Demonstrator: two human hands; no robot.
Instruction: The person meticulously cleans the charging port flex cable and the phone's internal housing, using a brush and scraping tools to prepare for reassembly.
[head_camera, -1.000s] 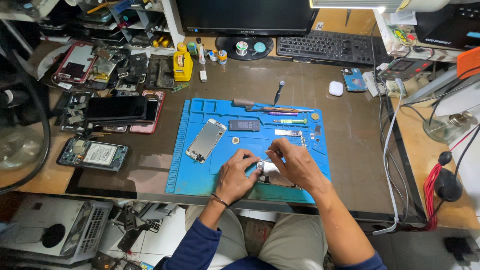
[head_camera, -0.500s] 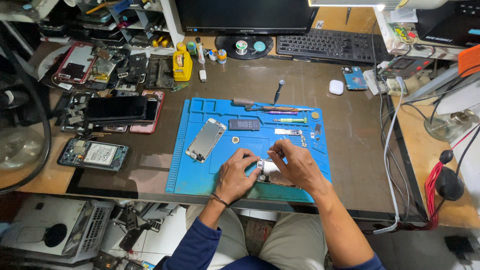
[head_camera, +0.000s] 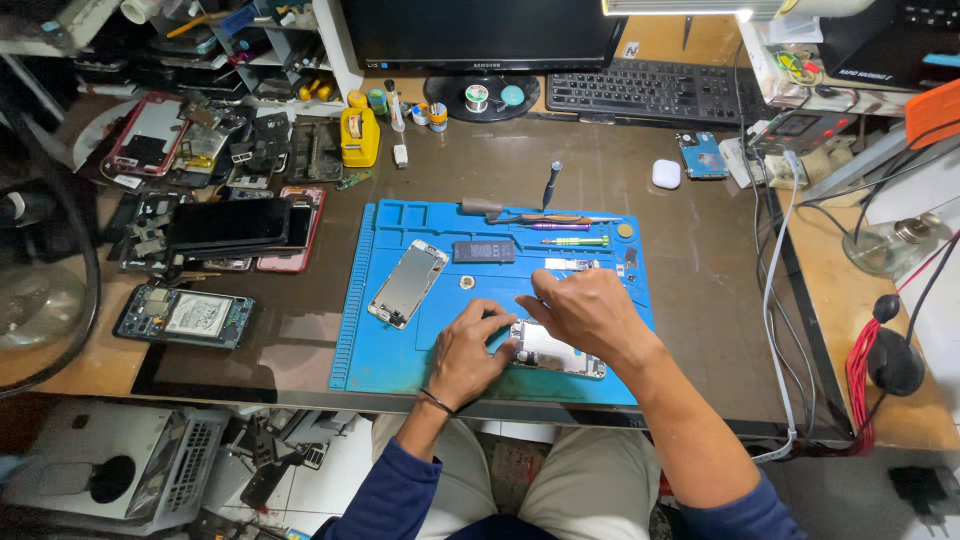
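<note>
Opened phone: the opened phone body (head_camera: 560, 352) lies flat on the blue work mat (head_camera: 400, 350), close to the mat's near edge and the tabletop's (head_camera: 700, 300) near edge, right of the mat's middle.
Long axis: runs left to right, roughly along the near edge, tilted slightly down to the right.
Left hand: the left hand (head_camera: 468, 355) is at the phone's left end, fingers curled and touching that end; whether they pinch it I cannot tell.
Right hand: the right hand (head_camera: 590, 315) lies over the phone's far long side, fingers bent down onto it, covering part of it; no tool shows clearly in it.
Nearer hand: both are in contact, hands close together, almost meeting over the phone's left half.
Open room: bare mat to the left of the left hand; little room toward the near edge.
Mid mat: a detached screen panel (head_camera: 408, 283) lies left, tilted; a small dark battery (head_camera: 484, 250) beyond.
Far mat edge: screwdrivers and tweezers (head_camera: 560, 228) in a row.
Far tabletop: keyboard (head_camera: 645, 92) and monitor base (head_camera: 485, 97).
</note>
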